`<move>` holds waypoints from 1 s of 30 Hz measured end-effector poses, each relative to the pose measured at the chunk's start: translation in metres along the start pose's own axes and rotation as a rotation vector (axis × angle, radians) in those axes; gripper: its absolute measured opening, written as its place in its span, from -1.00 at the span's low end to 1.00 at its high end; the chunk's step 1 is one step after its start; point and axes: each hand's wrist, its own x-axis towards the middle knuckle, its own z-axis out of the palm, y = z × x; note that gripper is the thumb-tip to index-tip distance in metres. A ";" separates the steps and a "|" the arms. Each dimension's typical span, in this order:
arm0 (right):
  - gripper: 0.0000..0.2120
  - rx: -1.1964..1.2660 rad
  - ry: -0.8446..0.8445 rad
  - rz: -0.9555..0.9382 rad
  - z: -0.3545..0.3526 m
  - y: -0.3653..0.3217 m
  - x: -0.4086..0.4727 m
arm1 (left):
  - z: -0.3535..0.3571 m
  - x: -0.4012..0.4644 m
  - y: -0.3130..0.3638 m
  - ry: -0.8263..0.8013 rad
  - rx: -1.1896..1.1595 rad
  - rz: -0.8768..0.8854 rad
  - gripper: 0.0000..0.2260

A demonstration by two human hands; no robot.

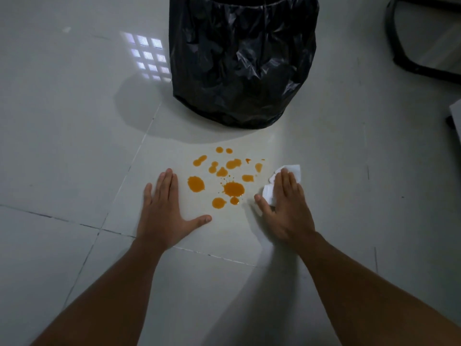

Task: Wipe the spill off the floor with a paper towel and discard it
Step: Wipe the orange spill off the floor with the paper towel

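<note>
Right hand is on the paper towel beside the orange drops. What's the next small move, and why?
Probably slide the right hand with the paper towel leftward across the orange spill. The towel sits under its flat fingers just right of the drops, looks clean white, and no drop looks smeared. The left hand rests flat on the spill's far side.

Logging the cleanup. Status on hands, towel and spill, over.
Left hand flat on floor, left of spill. Right hand pressing paper towel on floor, right of spill. Spill unwiped. Nothing between; bagged bin beyond.
</note>
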 end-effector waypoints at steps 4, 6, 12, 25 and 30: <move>-0.12 0.038 -0.017 0.003 -0.002 -0.013 0.031 | 0.000 -0.001 0.000 -0.003 0.012 0.002 0.23; -0.16 0.055 -0.036 -0.054 -0.002 -0.017 0.021 | 0.001 -0.001 0.000 0.011 0.008 0.002 0.23; -0.19 0.018 -0.012 -0.082 -0.001 0.001 -0.018 | 0.002 0.000 -0.001 0.017 -0.007 -0.003 0.23; -0.13 0.026 -0.021 -0.130 0.000 -0.009 -0.017 | 0.000 -0.001 0.001 0.018 -0.022 0.003 0.22; -0.09 0.048 -0.003 -0.001 -0.004 -0.006 0.009 | 0.001 0.000 0.000 0.018 -0.018 -0.003 0.22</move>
